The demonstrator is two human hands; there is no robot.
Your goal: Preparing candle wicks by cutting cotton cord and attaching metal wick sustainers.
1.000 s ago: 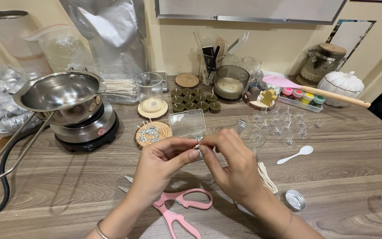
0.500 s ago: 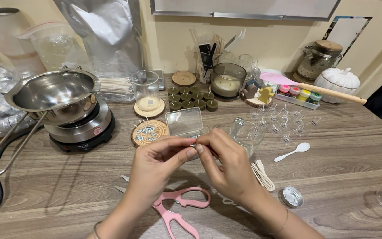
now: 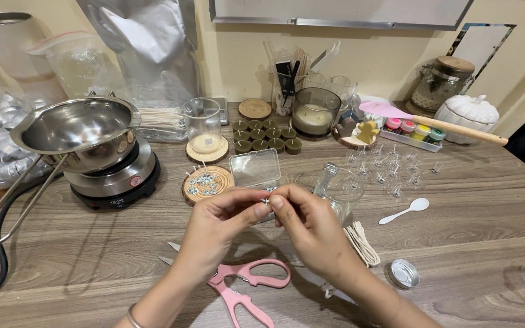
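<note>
I hold my left hand [image 3: 217, 228] and my right hand [image 3: 311, 228] together above the table [image 3: 487, 243], fingertips meeting. Between the thumb and forefinger of each hand I pinch a tiny metal wick tab [image 3: 266, 200]; it is too small to make out more than a silvery glint. Both hands are closed in a fine pinch on it, the other fingers curled in.

I take the pink scissors [image 3: 244, 285] as my landmark; they lie flat on the table just below my hands, blades pointing away to the left. Right above the scissors, behind my fingertips, stands a small clear plastic box [image 3: 255, 169]. Up and to the left of the scissors is a round wooden coaster [image 3: 205, 182] carrying a heap of small metal tabs. Further left of the scissors sits a small electric hotplate [image 3: 115, 179] with a steel pouring pot [image 3: 74, 130] on it, its long handle reaching toward the table edge. To the right of the scissors, just past my right wrist, lies a bundle of pale wick cord [image 3: 363, 243], and beyond it a round metal lid [image 3: 403, 273] and a white plastic spoon [image 3: 405, 211]. A glass jar [image 3: 341, 188] stands just behind my right hand. Far above the scissors, near the wall, are a group of dark green tealight candles [image 3: 265, 135] and a candle in a dark glass [image 3: 316, 110].
</note>
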